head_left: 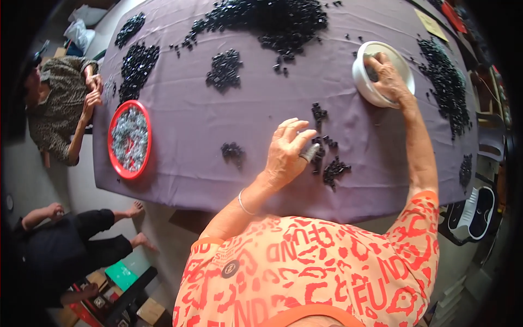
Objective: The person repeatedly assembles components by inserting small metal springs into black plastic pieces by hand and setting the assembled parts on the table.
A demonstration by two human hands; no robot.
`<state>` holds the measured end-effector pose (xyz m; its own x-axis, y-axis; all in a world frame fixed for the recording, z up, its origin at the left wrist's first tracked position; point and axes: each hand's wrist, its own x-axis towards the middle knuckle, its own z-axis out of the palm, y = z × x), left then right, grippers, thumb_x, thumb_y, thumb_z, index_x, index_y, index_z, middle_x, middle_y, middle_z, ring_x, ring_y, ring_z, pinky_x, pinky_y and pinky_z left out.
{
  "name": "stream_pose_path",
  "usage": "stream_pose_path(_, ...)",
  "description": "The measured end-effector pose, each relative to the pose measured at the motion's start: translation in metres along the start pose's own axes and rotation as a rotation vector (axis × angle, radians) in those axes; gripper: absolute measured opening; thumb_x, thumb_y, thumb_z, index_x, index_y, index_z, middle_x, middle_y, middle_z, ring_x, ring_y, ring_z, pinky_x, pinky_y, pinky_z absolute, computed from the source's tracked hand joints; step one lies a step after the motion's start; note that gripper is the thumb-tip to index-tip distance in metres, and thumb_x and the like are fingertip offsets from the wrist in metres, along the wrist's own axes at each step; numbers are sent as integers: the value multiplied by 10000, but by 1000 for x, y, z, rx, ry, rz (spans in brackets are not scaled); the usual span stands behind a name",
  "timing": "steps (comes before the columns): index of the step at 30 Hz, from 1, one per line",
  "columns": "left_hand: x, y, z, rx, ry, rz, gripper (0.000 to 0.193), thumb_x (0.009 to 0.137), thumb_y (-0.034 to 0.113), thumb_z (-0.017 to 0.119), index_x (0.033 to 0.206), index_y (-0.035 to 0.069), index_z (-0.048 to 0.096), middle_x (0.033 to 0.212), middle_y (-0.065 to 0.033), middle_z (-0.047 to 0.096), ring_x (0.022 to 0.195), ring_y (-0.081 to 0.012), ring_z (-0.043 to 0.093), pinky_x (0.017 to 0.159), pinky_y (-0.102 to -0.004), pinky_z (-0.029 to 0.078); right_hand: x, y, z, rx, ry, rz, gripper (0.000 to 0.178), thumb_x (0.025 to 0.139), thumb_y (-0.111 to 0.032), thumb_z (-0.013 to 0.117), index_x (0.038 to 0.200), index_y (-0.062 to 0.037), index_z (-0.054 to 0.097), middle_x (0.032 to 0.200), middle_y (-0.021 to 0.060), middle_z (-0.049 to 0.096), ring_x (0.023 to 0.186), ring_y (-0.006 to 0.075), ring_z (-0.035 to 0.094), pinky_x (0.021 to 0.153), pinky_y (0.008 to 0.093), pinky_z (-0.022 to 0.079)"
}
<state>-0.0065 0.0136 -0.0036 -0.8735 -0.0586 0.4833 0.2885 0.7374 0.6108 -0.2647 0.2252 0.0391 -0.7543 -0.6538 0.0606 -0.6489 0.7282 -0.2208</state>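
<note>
My right hand (384, 75) reaches into a round white bowl (362, 82) at the right of the table. Its fingers are bent downward, with grey at the fingertips; whatever they grip is hidden. Above the cloth near the middle is my left hand (286, 150), its fingers half bent and apart. A grey covering wraps its thumb, and nothing shows between the fingers. Just right of that hand, small black pieces (336, 172) lie in a loose cluster, and more run up the cloth beyond it. A smaller black group (233, 153) sits to its left.
A purple-grey cloth (185, 120) covers the table. Large black heaps (272, 22) lie at the far side, with another pile (447, 87) at right. A red basin (113, 158) holds many small silvery pieces. One person (60, 103) sits at left; another (60, 250) is lower left.
</note>
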Motion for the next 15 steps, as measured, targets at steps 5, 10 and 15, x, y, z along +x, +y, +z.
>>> stream_pose_path(5, -9, -13, -5, 181, 102, -112, 385, 672, 170, 788, 1018, 91, 638, 1196, -134, 544, 1154, -349, 477, 987, -450, 381, -2, -6, 2, -75, -121, 52, 451, 770, -299, 684, 1172, -124, 581, 1189, 167, 492, 1112, 364, 519, 953, 418, 422)
stream_pose_path(10, 24, -20, 13, 88, 104, -88, 484, 692, 272, 794, 1122, 123, 629, 1266, -161, 501, 1202, -373, 428, 1007, -458, 360, -1, 0, 6, -59, -98, -37, 335, 786, -252, 659, 1103, -172, 584, 1135, 141, 514, 1065, 361, 553, 914, 443, 457)
stream_pose_path(15, 32, -8, 29, 44, -153, 111, 475, 710, 407, 749, 1091, 146, 635, 1264, -161, 493, 1219, -382, 409, 1034, -467, 336, 0, 9, 7, 98, -101, 47, 252, 787, -143, 600, 1036, -106, 600, 1030, 162, 553, 996, 337, 562, 869, 431, 440)
